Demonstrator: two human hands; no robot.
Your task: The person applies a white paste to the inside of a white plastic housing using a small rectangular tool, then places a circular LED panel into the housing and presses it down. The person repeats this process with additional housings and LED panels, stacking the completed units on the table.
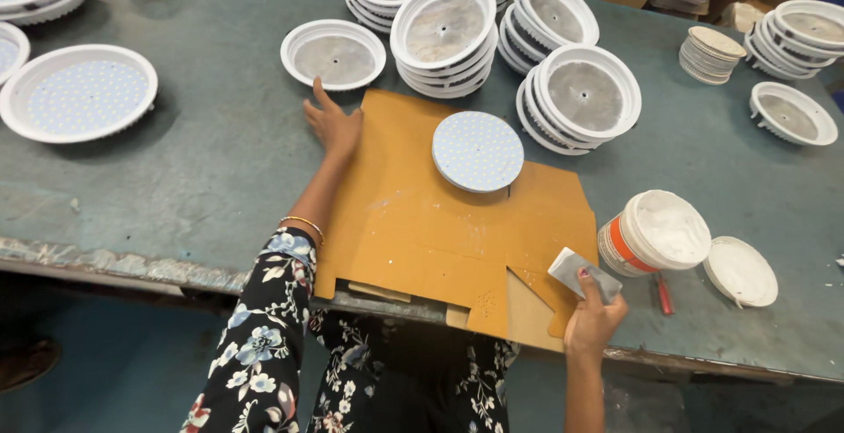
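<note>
Hands at the flat brown cardboard sheet (422, 231) on the grey-green counter (211, 160).

The left hand (332, 123) rests palm-down with fingers spread on the sheet's far left corner, just short of a single white round plastic housing (333, 53). The right hand (591, 314) pinches a small grey flat scraper card (576, 273) at the sheet's near right edge. A round white dotted disc (477, 151) lies on the sheet's far part. An open white paste tub (655, 232) stands right of the sheet, beside its white lid (741, 270).
</note>
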